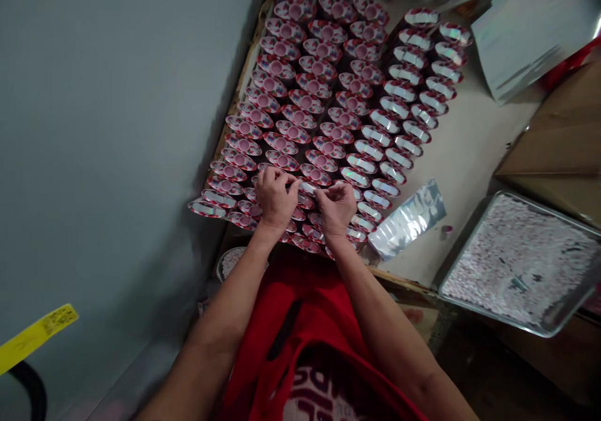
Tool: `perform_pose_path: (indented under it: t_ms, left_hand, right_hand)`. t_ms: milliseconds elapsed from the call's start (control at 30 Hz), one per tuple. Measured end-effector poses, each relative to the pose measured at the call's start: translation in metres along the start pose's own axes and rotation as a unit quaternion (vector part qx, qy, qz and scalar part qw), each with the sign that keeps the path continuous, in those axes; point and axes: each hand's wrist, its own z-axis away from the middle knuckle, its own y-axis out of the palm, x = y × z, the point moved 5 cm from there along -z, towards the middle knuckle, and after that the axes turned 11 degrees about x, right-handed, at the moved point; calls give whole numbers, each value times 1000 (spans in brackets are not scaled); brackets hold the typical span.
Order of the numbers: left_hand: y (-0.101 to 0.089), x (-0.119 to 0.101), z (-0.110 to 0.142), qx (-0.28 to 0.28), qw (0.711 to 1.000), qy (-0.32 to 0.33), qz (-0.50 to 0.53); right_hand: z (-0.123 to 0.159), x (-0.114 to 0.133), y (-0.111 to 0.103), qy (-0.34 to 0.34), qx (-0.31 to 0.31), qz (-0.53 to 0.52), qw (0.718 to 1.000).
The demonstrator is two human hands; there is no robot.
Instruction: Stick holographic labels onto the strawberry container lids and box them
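Rows of upright pouches with red-and-pink patterned rims stand packed together, their tops spread into ovals. Those in the left rows (306,101) show a round pink piece in the opening; those in the right rows (375,136) show pale, shiny insides. Over the near end of the left rows, my left hand (277,201) and my right hand (336,208) face each other with thumbs and fingers pinched. Between their fingertips is a whitish edge (307,187), seemingly the top of a pouch. The fingers partly cover it, and my hands hide several pouches below.
A flat silver pouch (409,219) lies right of the rows, near a small pink piece (447,228). A metal tray (498,318) of small pinkish-white pieces and a cardboard box (554,139) stand at right. A grey wall (117,108) borders the left; a bowl (225,277) sits below the table edge.
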Motion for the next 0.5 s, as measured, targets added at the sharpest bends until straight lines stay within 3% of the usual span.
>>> perform_pose_path:
  t_ms: [500]
  left_hand:
    - [5,0,-1,8,1000,-9,-6]
  right_hand:
    - [-3,6,3,-10,24,92,995]
